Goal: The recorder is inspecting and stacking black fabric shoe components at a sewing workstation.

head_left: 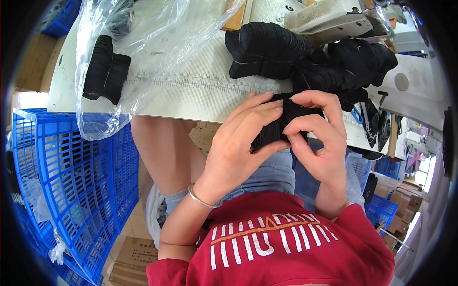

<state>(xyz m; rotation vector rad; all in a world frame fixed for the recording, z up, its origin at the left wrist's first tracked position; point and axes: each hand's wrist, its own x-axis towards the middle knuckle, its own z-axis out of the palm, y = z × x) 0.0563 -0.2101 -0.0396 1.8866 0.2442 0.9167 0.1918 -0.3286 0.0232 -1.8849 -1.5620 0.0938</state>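
A stack of black fabric pieces (268, 135) is held at the table's front edge, between my two hands. My left hand (241, 131) wraps round the stack from the left, fingers over its top and thumb beneath. On the right side, my right hand (320, 131) pinches the stack's edge with bent fingers and thumb. Just beyond lie more bundles of black fabric pieces (267, 50), heaped toward the right on the white table (191, 97). Another black bundle (106, 69) sits at the left, under or inside a clear plastic bag (157, 52).
A sewing machine (334, 21) stands at the back right. Ruler markings run along the table. Blue plastic crates (78, 186) stand at the left, beside a cardboard box (131, 262) on the floor. Blue-handled scissors (357, 114) lie near the right bundles.
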